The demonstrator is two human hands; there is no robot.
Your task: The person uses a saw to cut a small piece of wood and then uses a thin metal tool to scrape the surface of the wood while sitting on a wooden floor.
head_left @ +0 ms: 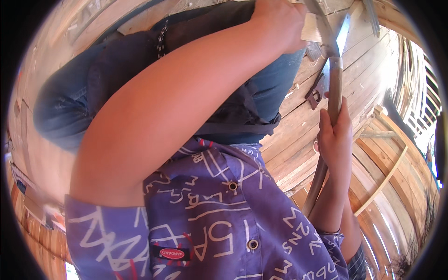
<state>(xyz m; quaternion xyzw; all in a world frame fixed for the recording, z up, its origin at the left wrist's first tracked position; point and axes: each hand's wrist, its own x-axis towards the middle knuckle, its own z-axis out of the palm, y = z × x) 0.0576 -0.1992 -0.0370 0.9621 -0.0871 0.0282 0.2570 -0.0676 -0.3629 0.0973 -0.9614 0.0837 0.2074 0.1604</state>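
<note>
My right hand (336,128) is closed round the wooden handle of a long-handled knife (335,84). The handle runs back along my forearm, and a metal collar joins it to a narrow blade. At the top, my left hand (282,25) is closed on a pale piece of wood (311,29), close beside that blade. Part of the wood and the far end of the blade are cut off by the frame's edge or hidden. A handsaw (318,91) with a brown handle lies on the floorboards, partly behind the knife.
Wood shavings lie on the plank floor (291,121). My bent legs in dark jeans (65,102) are on the left. Wooden framing (387,177) and a thin strip stand to the right. Another person's limb and plaid cloth (357,261) seem to show behind my right forearm.
</note>
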